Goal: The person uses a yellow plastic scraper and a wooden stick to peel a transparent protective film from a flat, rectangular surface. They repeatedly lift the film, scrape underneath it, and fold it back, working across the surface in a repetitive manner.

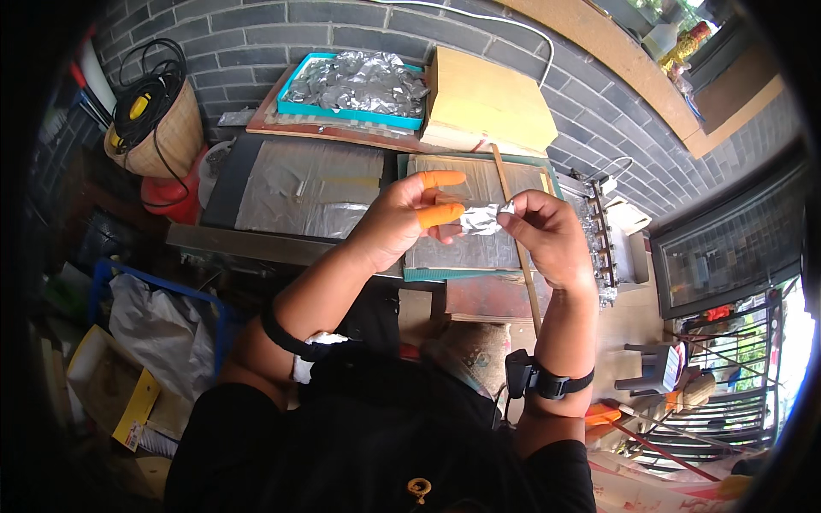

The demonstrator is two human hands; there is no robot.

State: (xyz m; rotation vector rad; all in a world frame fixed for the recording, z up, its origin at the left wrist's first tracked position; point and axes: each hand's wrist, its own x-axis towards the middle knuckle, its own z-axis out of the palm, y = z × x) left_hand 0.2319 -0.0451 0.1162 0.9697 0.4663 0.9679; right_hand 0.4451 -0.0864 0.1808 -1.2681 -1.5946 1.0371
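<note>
My left hand (410,215) wears orange finger cots on two fingers and reaches the left end of a small crinkled piece of silver foil (480,219). My right hand (545,234) pinches the foil's right end between thumb and fingers. Both hands are above a foil-grey board (462,253) lying on a green mat (417,274). A thin wooden stick (530,288) slants across the board, passing beneath the foil and right hand. To the left lies another grey foil-covered sheet (276,186).
A turquoise tray (353,115) heaped with foil pieces (365,80) stands at the back, beside a yellowish box (490,102) against the brick wall. At left are a basket (183,128) of black cable and a blue crate (147,276). A stool (651,369) stands right.
</note>
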